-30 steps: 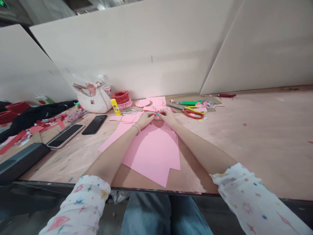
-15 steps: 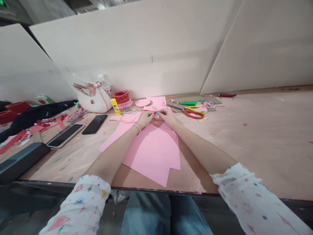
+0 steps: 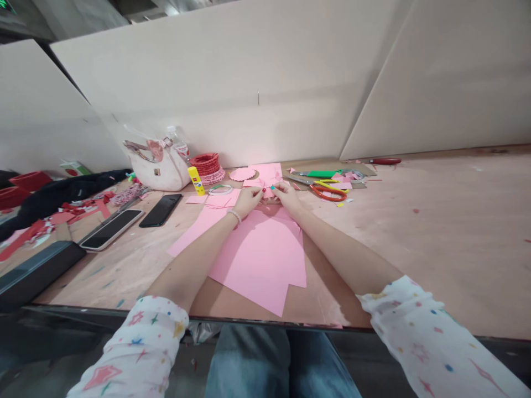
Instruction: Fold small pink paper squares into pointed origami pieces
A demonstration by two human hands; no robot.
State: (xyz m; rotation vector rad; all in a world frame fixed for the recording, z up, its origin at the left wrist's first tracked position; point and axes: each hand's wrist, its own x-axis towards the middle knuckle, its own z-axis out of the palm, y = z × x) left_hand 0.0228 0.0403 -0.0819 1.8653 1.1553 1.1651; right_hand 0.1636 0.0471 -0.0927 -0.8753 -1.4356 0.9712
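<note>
My left hand (image 3: 249,201) and my right hand (image 3: 287,198) meet near the middle of the table, a small gap between their fingertips. Both have fingers pinched at a small pink paper piece (image 3: 267,187), whose shape is partly hidden. Below the hands lie large pink paper sheets (image 3: 261,260), overlapping, with a notched lower right corner. Behind the fingers are another pink sheet (image 3: 269,170) and a round, scallop-edged pink paper (image 3: 242,174).
Scissors with orange handles (image 3: 328,192) and green-handled scissors (image 3: 319,174) lie at the right. A glue stick (image 3: 196,181), red cord coils (image 3: 205,164), a white handbag (image 3: 160,168), a black phone (image 3: 161,211) and a white-edged phone (image 3: 111,230) are on the left.
The fingertips of my two hands have moved slightly apart, my right hand shifting a little to the right. The sheets and tools have stayed where they were.
</note>
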